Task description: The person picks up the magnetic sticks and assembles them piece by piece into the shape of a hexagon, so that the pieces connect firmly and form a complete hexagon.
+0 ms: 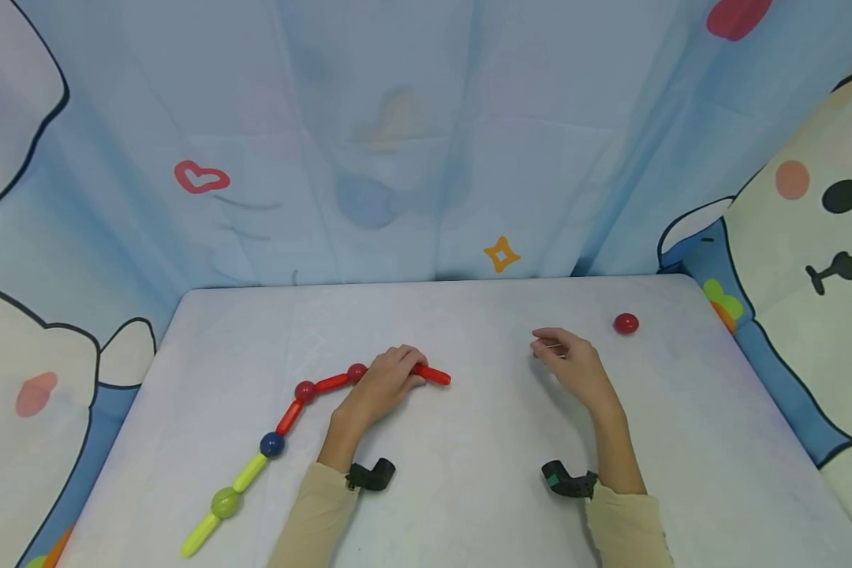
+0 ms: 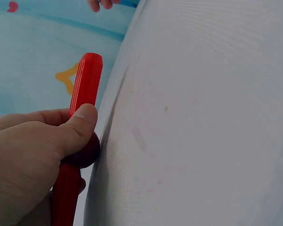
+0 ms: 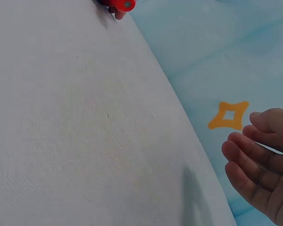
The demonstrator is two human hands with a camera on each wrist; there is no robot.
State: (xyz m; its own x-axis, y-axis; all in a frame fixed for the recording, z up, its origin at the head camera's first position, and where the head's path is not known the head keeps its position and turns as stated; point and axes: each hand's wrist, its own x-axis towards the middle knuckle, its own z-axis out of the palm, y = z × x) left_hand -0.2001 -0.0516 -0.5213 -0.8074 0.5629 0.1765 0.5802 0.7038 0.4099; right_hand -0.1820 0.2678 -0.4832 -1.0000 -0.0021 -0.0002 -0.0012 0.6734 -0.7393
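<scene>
A chain of rods and balls (image 1: 296,414) lies curved on the table. From the near left it runs yellow-green rod, green ball (image 1: 226,502), yellow-green rod, blue ball (image 1: 273,445), then red rods and red balls. My left hand (image 1: 383,385) grips its far right end, thumb and fingers pinching by a dark red ball (image 2: 89,151) and the last red rod (image 2: 87,80), whose free end points right. My right hand (image 1: 570,364) hovers over the table with loosely bent fingers (image 3: 247,181) and holds nothing. Beyond it sits a loose red ball (image 1: 625,323).
The white-covered table (image 1: 483,489) ends at the back against a blue printed curtain (image 1: 397,158). Pale cartoon figures show on the cloth at both sides. Each wrist wears a black camera mount (image 1: 371,475).
</scene>
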